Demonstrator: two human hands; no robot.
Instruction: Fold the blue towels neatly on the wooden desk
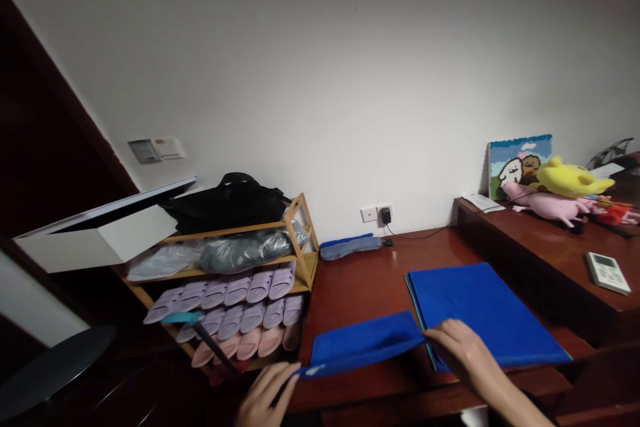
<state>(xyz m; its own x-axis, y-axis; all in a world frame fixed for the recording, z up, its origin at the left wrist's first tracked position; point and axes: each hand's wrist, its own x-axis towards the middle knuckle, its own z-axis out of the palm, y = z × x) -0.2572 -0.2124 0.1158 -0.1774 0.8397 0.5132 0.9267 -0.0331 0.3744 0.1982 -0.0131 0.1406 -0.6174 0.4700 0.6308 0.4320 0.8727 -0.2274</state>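
We pinch a blue cloth at opposite ends — left hand at one corner, right hand at another — so it spans between them over the desk. Just beyond our right hand lies a flat blue pile (edges layered).

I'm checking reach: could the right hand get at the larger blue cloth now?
Probably yes: the right hand is close to the larger blue cloth, unobstructed, though holding the smaller blue cloth.
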